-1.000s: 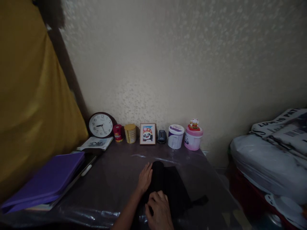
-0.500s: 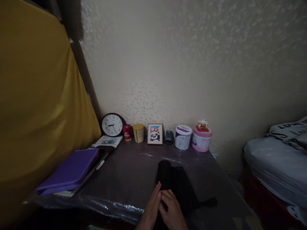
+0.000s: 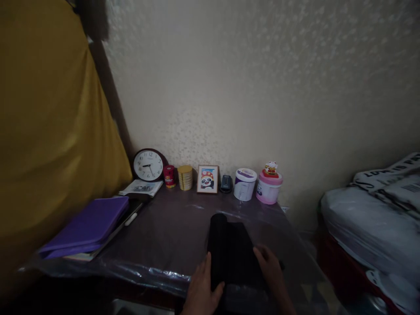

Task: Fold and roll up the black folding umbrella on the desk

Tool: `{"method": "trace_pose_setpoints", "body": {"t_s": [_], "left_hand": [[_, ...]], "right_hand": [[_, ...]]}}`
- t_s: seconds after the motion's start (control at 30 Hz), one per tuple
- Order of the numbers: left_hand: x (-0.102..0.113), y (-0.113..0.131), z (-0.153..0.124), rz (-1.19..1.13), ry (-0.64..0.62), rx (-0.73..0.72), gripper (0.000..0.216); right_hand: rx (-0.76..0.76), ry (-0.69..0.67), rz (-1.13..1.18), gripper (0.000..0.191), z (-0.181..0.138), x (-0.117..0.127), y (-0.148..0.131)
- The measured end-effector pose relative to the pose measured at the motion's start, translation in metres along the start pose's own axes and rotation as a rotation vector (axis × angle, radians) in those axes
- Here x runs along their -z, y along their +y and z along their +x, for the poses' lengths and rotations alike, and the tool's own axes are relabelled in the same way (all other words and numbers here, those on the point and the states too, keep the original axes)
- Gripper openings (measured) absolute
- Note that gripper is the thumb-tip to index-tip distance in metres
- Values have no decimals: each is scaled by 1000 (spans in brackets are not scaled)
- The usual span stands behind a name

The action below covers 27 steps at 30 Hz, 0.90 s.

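A black, partly rolled cloth (image 3: 236, 253) lies near the front of the table; its thick roll is on the left and a flat part stretches to the right. My left hand (image 3: 202, 285) grips the near end of the roll, fingers along its left side and thumb across the near right. At the flat part's right edge, my right hand (image 3: 269, 267) has its fingers bent onto the cloth. The strap seen at the cloth's right side is mostly hidden behind my right hand.
Purple folders (image 3: 88, 225) and a white pen-like object (image 3: 130, 219) lie at the left. Along the wall stand a clock (image 3: 148, 165), a red can (image 3: 169, 177), a yellow tin (image 3: 185, 178), a framed panda picture (image 3: 207, 179), a white tub (image 3: 245, 186) and a pink-lidded tub (image 3: 268, 190).
My hands were together on the roll; now they are apart. The right has moved to the flat part's right edge, while the left stays at the roll. The view has shifted slightly.
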State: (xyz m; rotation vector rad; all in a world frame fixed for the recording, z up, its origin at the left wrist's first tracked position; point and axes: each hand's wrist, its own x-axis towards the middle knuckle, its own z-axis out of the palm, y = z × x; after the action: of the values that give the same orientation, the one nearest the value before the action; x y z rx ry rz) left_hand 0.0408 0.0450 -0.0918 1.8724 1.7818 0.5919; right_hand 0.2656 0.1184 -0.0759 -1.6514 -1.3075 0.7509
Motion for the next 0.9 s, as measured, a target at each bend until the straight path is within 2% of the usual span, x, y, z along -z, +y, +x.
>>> {"method": "trace_pose_setpoints", "body": {"t_s": [0.13,0.23,0.4,0.5,0.7,0.9], "left_hand": [[8,10,-1,111,-35,108,75],[10,13,-2,140,-51,154,76],[11,12,-5,56,-17,159,73],[9,9,-6,-61,-53,129,75],[1,4,-5,-193,-81,114,75],[1,5,-4,-199,-88,104,75]], "right_hand": [[-11,-96,68,48,-12,-6,-11],[40,-137,-51,45,-23,-11,-17],[233,34,-384,40,-40,-13,-29],[256,38,-507,37,-46,-13,-35],[137,-64,-389,57,-44,-28,-28],[202,-145,-104,52,-45,-43,-40]]}}
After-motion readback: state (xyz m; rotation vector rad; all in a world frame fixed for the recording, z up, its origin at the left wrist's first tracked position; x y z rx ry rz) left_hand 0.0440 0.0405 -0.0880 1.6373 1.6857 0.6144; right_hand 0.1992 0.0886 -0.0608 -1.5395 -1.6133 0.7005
